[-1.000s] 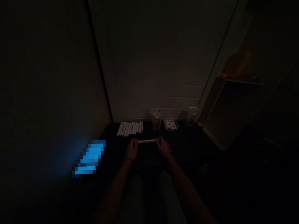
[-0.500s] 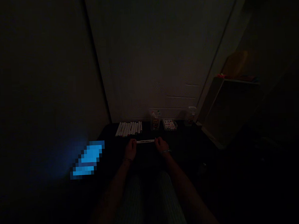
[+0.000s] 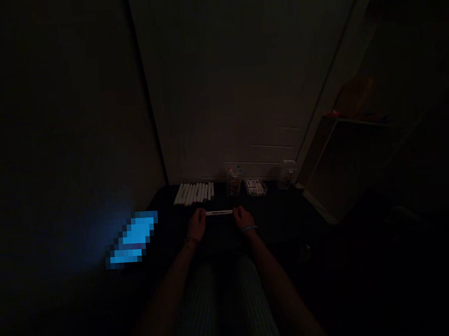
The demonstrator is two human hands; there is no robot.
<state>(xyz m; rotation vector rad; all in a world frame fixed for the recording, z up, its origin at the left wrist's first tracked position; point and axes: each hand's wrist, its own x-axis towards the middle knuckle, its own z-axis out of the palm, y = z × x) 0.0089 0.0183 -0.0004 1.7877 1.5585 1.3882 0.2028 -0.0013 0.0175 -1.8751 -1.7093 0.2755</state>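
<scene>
A white marker (image 3: 219, 213) with dark print lies level between my two hands, over the dark tabletop (image 3: 217, 241). My left hand (image 3: 198, 223) is closed on its left end. At the right end, my right hand (image 3: 243, 219) pinches it with closed fingers. Just beyond my left hand, several white markers (image 3: 194, 193) lie side by side in a row. Behind my right hand are a clear container (image 3: 234, 183) with a few coloured tips showing and a clear case (image 3: 255, 187) packed with markers.
Another clear container (image 3: 286, 175) stands at the table's back right corner. A bright blue, pixelated screen (image 3: 134, 239) is at the left. The wall (image 3: 221, 98) rises behind the table, and a shelf unit (image 3: 344, 156) stands at the right. The scene is very dark.
Almost nothing differs. Both hands keep hold of the marker in the same place, and the view has shifted very slightly.
</scene>
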